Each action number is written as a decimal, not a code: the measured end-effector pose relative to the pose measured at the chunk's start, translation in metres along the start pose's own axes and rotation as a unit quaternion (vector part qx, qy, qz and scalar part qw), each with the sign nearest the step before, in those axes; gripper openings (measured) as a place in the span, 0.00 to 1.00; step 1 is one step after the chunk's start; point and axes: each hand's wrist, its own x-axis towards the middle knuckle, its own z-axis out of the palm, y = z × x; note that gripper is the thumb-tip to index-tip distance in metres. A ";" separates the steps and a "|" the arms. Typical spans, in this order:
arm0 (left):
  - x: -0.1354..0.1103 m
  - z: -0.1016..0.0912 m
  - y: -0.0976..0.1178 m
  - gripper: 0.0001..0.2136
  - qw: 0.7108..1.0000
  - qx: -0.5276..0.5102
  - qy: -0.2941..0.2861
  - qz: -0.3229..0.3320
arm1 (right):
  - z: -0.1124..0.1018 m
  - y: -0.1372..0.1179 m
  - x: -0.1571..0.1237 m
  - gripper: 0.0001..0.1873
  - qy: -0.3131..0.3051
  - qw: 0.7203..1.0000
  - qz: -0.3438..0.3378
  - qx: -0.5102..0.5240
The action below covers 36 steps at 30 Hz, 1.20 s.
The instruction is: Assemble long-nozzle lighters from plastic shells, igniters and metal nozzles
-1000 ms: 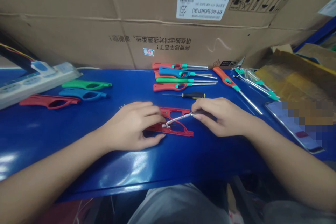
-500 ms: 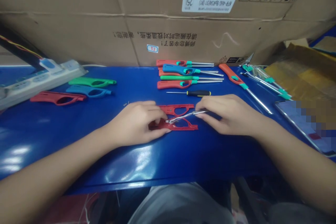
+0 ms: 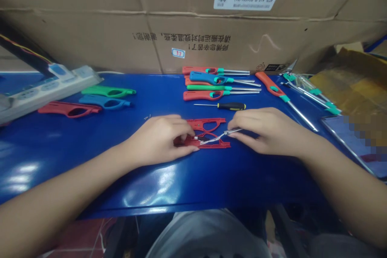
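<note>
A red plastic lighter shell [image 3: 208,124] lies open on the blue table [image 3: 169,177], in the middle. My left hand [image 3: 160,139] has its fingers closed on the shell's left end and presses it down. My right hand [image 3: 266,129] pinches the right end of a thin metal tube with a wire [image 3: 216,138], which lies across the shell. The tube's left tip sits inside the shell beside my left fingertips.
Behind the shell lie a small black and yellow screwdriver [image 3: 228,106], several assembled lighters [image 3: 214,84] and another one [image 3: 273,88]. Three empty shells [image 3: 102,97] and a power strip [image 3: 45,88] are at the left. Metal tubes [image 3: 311,92] lie at the right. Cardboard boxes [image 3: 181,20] wall the back.
The metal tube has been lowered into the red shell; its left end moved down and flatter. Both hands stayed on the shell and tube. The camera drifted slightly.
</note>
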 end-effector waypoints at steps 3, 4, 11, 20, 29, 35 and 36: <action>0.000 0.000 0.000 0.09 1.000 0.012 0.000 0.005 | -0.001 -0.001 0.000 0.08 -0.062 0.997 0.010 0.045; 0.000 0.000 0.000 0.09 1.000 0.016 0.002 0.006 | -0.001 -0.001 0.000 0.08 -0.080 0.995 0.016 0.056; -0.003 -0.001 0.002 0.13 1.000 -0.017 0.025 0.003 | -0.002 -0.002 0.001 0.07 -0.127 0.989 0.040 0.066; -0.002 0.005 -0.004 0.10 0.999 0.007 0.036 0.018 | 0.000 -0.005 0.000 0.09 -0.126 0.988 0.041 0.078; -0.001 0.002 -0.002 0.09 0.997 -0.038 0.060 -0.008 | -0.001 -0.006 0.000 0.11 -0.101 0.992 0.040 0.065; -0.002 -0.003 -0.001 0.09 0.998 -0.020 0.061 0.004 | 0.001 -0.004 -0.002 0.10 -0.101 0.993 0.034 0.058; -0.002 -0.004 -0.001 0.09 0.998 -0.014 0.057 0.006 | 0.002 -0.004 -0.002 0.11 -0.099 0.993 0.032 0.059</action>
